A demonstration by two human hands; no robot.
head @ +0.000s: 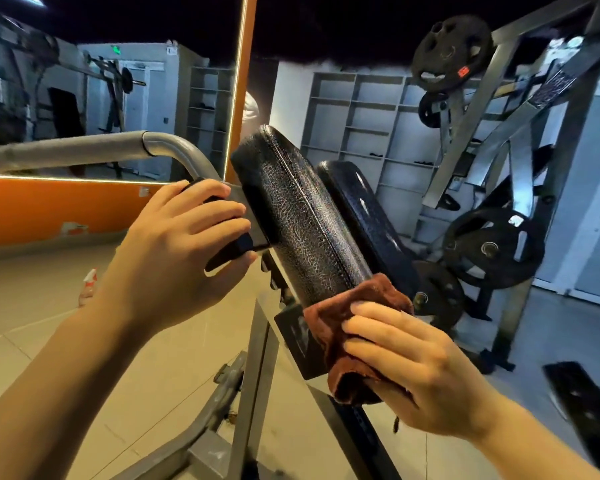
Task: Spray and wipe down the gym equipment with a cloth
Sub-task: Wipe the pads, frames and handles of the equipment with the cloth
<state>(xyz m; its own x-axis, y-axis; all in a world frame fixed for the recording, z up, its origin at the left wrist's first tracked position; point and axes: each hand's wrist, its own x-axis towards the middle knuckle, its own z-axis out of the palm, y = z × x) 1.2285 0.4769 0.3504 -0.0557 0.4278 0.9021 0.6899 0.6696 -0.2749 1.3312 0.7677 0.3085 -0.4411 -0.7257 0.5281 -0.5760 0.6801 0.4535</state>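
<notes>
A black cracked-leather pad (298,216) of a gym machine slants up through the middle of the view. My right hand (409,368) grips a brown cloth (340,341) bunched against the pad's lower end. My left hand (181,251) is wrapped round a black handle grip (232,249) just left of the pad, at the end of a grey bent tube (118,147). A spray bottle (88,287) with a red and white head stands on the floor at the left, partly hidden behind my left forearm.
A second black pad (368,216) lies right behind the first. The machine's grey frame (253,375) runs down to the tiled floor. Black weight plates (492,247) hang on a rack at the right. A mirror (84,91) and orange wall fill the left.
</notes>
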